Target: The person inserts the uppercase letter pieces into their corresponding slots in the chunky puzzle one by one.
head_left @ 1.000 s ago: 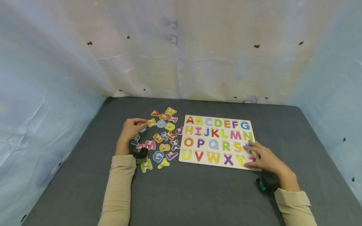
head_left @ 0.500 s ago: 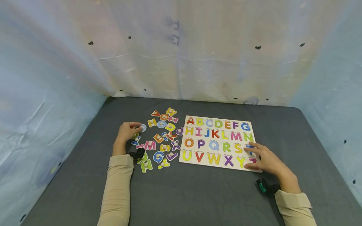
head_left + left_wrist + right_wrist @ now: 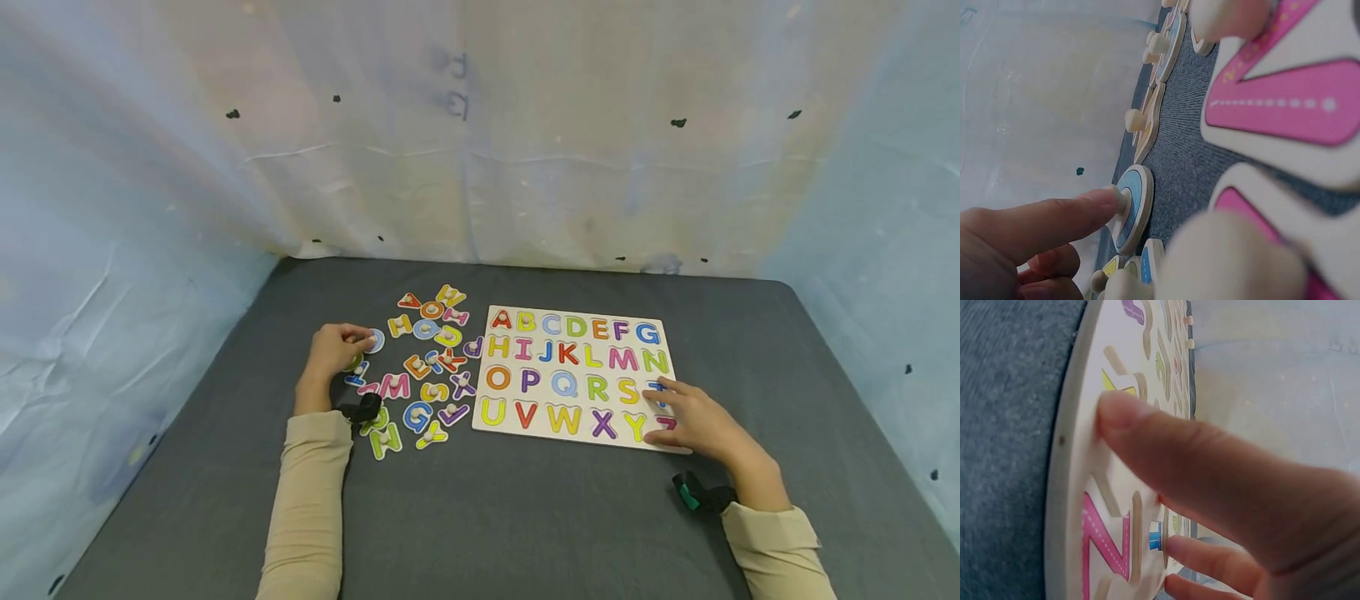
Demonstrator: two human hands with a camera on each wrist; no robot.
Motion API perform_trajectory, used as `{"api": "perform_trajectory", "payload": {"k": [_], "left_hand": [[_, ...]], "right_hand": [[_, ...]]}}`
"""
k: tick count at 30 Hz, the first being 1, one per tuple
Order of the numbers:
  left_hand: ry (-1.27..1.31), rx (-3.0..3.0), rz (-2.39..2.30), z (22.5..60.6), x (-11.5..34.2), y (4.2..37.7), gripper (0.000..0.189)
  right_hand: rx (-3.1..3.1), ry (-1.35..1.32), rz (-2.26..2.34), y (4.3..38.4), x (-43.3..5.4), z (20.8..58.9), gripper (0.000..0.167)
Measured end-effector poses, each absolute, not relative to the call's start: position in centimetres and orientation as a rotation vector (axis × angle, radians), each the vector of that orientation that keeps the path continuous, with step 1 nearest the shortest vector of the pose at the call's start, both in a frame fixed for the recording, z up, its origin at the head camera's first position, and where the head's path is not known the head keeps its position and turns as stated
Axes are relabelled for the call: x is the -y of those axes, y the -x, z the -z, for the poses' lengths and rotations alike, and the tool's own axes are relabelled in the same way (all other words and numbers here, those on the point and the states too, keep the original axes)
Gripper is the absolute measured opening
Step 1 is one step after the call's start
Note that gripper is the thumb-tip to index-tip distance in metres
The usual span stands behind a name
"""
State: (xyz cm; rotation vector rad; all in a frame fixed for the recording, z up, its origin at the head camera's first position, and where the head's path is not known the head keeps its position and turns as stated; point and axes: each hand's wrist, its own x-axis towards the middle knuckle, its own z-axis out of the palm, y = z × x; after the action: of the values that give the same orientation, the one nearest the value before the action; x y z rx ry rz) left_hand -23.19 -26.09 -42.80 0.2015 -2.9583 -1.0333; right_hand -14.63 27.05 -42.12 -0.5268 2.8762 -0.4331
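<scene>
Shifted away from the yellow H [image 3: 400,326], left hand [image 3: 334,352] now pinching the knob of the blue round piece [image 3: 1143,212], more letter pieces [image 3: 417,417] close by, right hand [image 3: 697,422] spread on the letter board [image 3: 577,436] like before, grey cloth [image 3: 525,517] underneath.

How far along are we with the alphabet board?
Done: the A piece and B piece look seated, with knobs showing on the board. In hand: the left hand touches the round blue piece at its knob, grip unclear; the right hand rests on the board. Left: other visible slots look unfilled; many loose letters lie alongside.
</scene>
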Motion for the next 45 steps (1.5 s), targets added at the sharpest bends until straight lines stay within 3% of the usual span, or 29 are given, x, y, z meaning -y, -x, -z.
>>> {"api": "perform_trajectory", "payload": {"k": [13,30,45], "left_hand": [[-0.24,2.999,1.047,42.8,26.2,23.0,0.035],[-0.033,3.085,0.961,42.0,25.8,23.2,0.033],[0.181,2.876,1.135,40.7,20.5,22.9,0.027]], "right_hand": [[-2.829,0.486,0.477,14.8,-27.2,42.3,0.074],[-2.807,0.47,0.551,14.5,-27.3,42.3,0.072],[-2.83,0.482,0.543,14.7,-27.6,42.4,0.073]]}}
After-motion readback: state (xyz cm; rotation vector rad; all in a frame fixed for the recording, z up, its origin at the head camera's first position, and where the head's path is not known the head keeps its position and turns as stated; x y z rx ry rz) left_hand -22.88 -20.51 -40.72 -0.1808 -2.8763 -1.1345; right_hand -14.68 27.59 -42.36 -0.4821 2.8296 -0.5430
